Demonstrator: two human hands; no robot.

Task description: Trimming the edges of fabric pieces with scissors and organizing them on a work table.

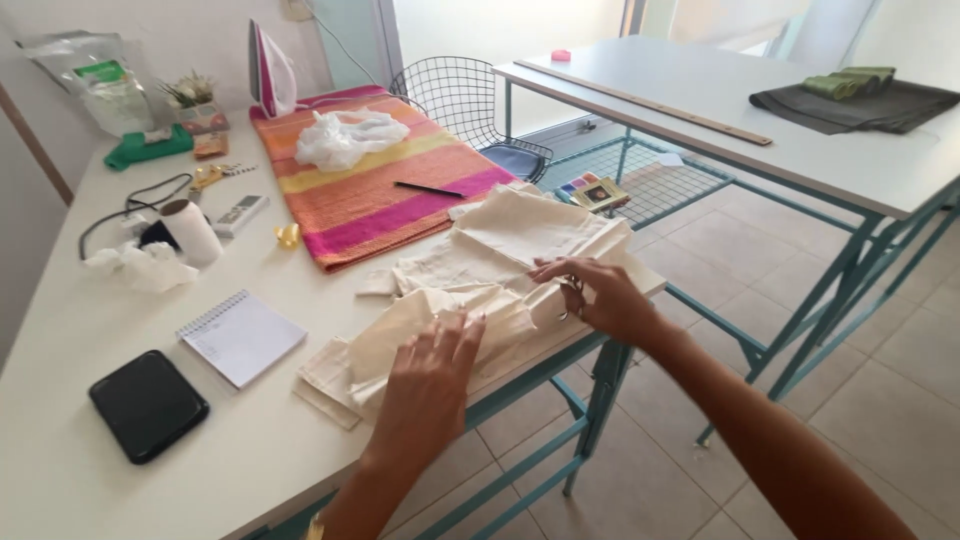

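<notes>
On our white worktop (60, 440), a striped towel (370, 180) lies toward the far edge with a white bag (345, 135), a black pen (428, 189) and an upright iron (270, 70) on it, while the cream cloth (480, 270) is heaped at the right edge near the front corner. Our left hand (430, 375) rests flat on the cloth with fingers spread apart, and our right hand (600, 295) has its fingers clamped on small scissors (572, 290) at the cloth's fold. Toward the front left lie a notepad (242, 337) and a black phone (148, 404).
</notes>
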